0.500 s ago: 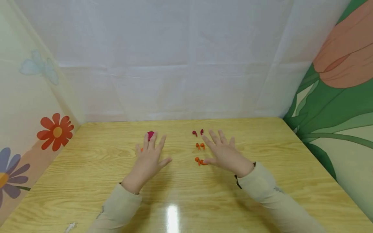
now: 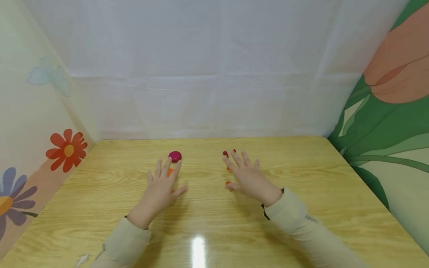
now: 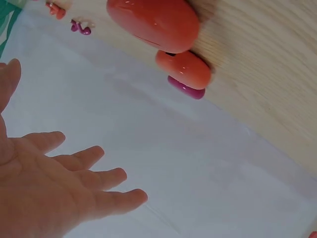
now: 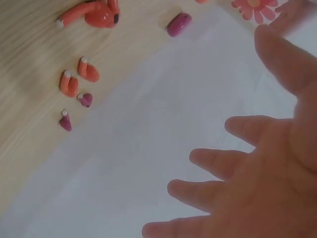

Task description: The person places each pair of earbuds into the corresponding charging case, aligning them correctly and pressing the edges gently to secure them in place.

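My left hand [image 2: 157,191] hovers with spread fingers over the left part of the table, holding nothing. Close by lie a rounded magenta earbud case [image 2: 175,156] and, in the left wrist view, two orange earbud cases, the nearer one [image 3: 153,22] and the middle one [image 3: 185,69], in a row. My right hand [image 2: 251,180], also spread and holding nothing, is above the earbuds and covers part of them in the head view. The right wrist view shows a magenta earbud [image 4: 85,100] with its mate, an orange earbud [image 4: 88,72] with its mate, and nearer orange earbuds [image 4: 99,14].
The wood-grain table [image 2: 207,208] ends at a white sheet [image 2: 214,74] at the back. Flower-printed panels stand on both sides, with a red flower [image 2: 68,150] at left. A small whitish mark [image 2: 81,260] is at the front left.
My left hand has shifted left and a little toward me, uncovering the magenta case and part of an orange one. My right hand has moved slightly left, hiding more of the earbuds.
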Available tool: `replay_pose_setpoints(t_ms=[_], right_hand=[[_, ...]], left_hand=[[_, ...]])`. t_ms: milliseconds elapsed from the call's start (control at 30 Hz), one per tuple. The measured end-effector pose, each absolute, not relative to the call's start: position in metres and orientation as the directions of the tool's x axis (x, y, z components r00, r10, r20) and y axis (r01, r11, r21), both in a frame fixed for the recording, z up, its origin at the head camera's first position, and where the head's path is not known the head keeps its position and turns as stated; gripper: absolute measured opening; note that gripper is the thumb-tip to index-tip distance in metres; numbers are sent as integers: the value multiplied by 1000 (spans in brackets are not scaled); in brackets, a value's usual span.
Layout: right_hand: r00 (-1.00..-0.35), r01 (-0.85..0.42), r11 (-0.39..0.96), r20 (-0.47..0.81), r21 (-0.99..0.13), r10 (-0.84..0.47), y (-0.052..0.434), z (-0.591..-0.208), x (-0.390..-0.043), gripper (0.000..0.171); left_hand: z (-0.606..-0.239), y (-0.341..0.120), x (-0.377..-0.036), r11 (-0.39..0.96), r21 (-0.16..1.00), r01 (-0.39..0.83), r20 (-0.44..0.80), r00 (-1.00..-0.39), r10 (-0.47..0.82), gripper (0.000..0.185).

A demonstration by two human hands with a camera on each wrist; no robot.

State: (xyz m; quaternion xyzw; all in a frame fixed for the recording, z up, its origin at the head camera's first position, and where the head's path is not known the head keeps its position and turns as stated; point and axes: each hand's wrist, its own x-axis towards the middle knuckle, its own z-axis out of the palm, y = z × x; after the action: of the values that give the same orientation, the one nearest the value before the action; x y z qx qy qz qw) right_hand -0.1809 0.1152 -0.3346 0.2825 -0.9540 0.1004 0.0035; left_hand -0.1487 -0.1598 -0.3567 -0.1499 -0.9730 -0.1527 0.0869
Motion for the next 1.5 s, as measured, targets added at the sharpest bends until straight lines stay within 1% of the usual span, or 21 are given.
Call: replay_pose_setpoints(t_ms=[167,367,500,667,800,967,1133,1200,1267,1367,1433,1500], right_hand=[[-829,-557,813,63,-170,-555,107,-339,-182,82],[-794,-608,777,100,-162,-600,99,-343,-182,78],[-789,-613,767,110,-190,-604,94,-346,-183,77],[-785,-616,756,88,-223,-614,84,-349,-182,77],[-780,-620,747,84,-239,-620,76,-352,-181,77],[-773,-632,740,120,-231,-623,70,-356,-181,76],[-732,-680,688,172,-254,-660,66,-362,-183,77],[-720,-692,665,194,-281,-666,65,-363,-184,77],[-720,-687,642,204,-340,-663,63,-365,-185,77],[-746,-639,612,182,-466,-640,60,-366,-185,77],[-766,-590,591,151,-550,-625,58,-366,-186,77],[-782,-544,577,119,-609,-612,56,-365,-186,76]], left_hand=[[-360,-169,-142,914,250,320,244,-934,260,78],[-361,-180,-136,924,245,294,216,-945,244,77],[-361,-185,-134,925,240,295,208,-946,247,79],[-363,-193,-133,923,223,314,207,-941,270,82],[-365,-201,-133,916,249,316,183,-943,276,85],[-368,-207,-132,905,266,332,192,-938,288,89],[-371,-211,-130,899,272,342,207,-934,293,89],[-371,-213,-129,891,293,346,212,-933,292,89],[-370,-215,-128,881,323,347,217,-933,288,88],[-370,-217,-128,873,343,346,221,-933,283,86],[-369,-219,-128,873,362,326,200,-942,269,84],[-368,-220,-128,871,388,300,166,-953,255,83]])
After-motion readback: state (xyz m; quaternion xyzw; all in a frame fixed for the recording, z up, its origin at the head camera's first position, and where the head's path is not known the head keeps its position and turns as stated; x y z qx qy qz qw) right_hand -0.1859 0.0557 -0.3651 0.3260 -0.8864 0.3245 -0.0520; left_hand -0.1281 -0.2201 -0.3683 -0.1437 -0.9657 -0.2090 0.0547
